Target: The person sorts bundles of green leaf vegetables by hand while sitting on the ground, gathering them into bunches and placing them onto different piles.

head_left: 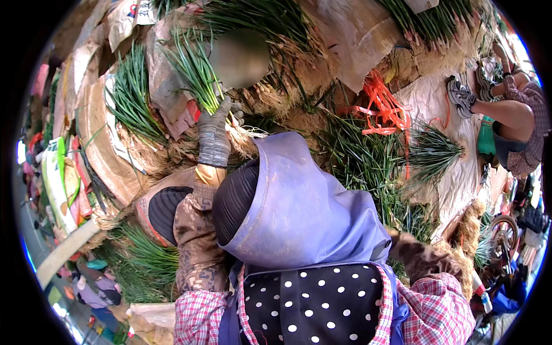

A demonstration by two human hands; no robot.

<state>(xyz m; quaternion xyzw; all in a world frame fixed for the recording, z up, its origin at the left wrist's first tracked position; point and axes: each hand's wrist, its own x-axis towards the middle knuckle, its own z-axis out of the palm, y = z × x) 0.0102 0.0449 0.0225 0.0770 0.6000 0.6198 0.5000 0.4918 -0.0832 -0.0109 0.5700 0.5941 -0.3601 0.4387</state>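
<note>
My left hand (pixel 215 135), in a grey knit glove, is closed round a small bunch of spring onions (pixel 198 75). Their green leaves point up and away to the left, while pale roots (pixel 243 137) hang out at the right of the glove. My right forearm (pixel 428 259), in a brown patterned sleeve, reaches inward from the lower right. Its hand is hidden behind the blue-purple apron (pixel 310 213) over my knee. A larger heap of spring onions (pixel 259 17) lies beyond my left hand, partly covered by a blurred round patch.
Loose green leaves (pixel 359 167) spread right of my knee, below red plastic ribbon (pixel 382 109). Another bunch (pixel 431 149) lies on a pale sheet (pixel 422 98). More onions (pixel 135 86) rest among sacks (pixel 100 126) at left. A person (pixel 517 115) sits at the far right.
</note>
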